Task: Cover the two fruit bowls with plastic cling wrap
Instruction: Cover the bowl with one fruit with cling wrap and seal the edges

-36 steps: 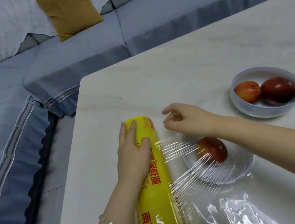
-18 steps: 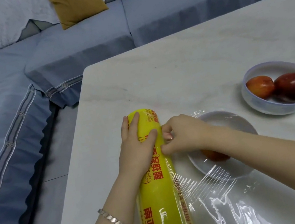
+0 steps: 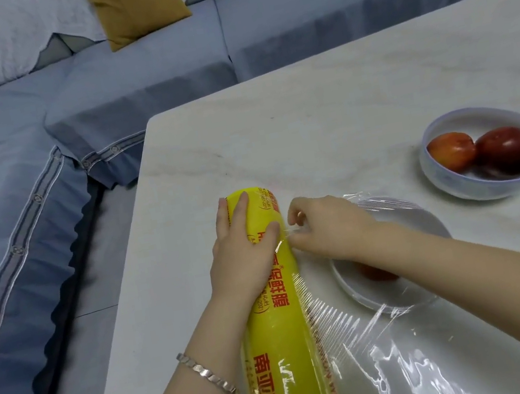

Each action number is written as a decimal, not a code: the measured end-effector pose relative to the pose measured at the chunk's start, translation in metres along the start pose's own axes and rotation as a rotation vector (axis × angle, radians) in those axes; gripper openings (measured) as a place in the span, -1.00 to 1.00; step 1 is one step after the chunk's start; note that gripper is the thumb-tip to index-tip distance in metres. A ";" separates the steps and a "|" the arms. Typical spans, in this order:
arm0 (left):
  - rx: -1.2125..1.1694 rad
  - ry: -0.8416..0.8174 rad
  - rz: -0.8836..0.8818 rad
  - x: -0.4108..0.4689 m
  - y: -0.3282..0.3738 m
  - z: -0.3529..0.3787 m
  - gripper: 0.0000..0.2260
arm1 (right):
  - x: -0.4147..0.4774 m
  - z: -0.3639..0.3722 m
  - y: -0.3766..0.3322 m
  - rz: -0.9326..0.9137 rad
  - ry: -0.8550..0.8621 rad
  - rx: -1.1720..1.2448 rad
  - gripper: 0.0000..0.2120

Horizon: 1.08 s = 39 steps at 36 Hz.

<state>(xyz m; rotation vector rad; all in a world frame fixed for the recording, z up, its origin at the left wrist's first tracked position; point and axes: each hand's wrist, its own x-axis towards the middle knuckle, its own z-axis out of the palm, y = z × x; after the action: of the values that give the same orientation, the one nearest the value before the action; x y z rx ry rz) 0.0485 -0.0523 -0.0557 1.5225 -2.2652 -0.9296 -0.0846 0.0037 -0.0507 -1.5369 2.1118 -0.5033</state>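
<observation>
A yellow cling wrap roll [image 3: 276, 326] lies lengthwise on the white table [image 3: 325, 122]. My left hand [image 3: 244, 251] presses down on its far end. My right hand [image 3: 323, 227] pinches the clear film right beside the roll. The stretched film [image 3: 353, 322] runs from the roll over the near bowl [image 3: 407, 233], which holds one red fruit, half hidden by my right forearm. The far bowl [image 3: 492, 180], white with two red fruits, stands uncovered at the right.
A blue-grey sofa [image 3: 95, 97] wraps around the table's far and left sides, with a mustard cushion [image 3: 138, 6]. The table's left edge is close to the roll. A loose crumpled stretch of film [image 3: 420, 363] glints near the front.
My right hand came back from above the near bowl to the roll and now pinches the film there. The film lies over the near bowl. My left hand stayed on the roll.
</observation>
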 end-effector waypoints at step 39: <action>0.014 0.011 0.004 0.002 0.000 0.001 -0.42 | -0.036 0.021 0.000 -0.282 0.027 -0.091 -0.63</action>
<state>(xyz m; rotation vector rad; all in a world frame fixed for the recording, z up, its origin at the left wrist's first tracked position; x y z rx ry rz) 0.0476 -0.0536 -0.0569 1.5246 -2.2712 -0.9034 -0.0633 0.0372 -0.0621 -1.9041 1.9706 -0.5325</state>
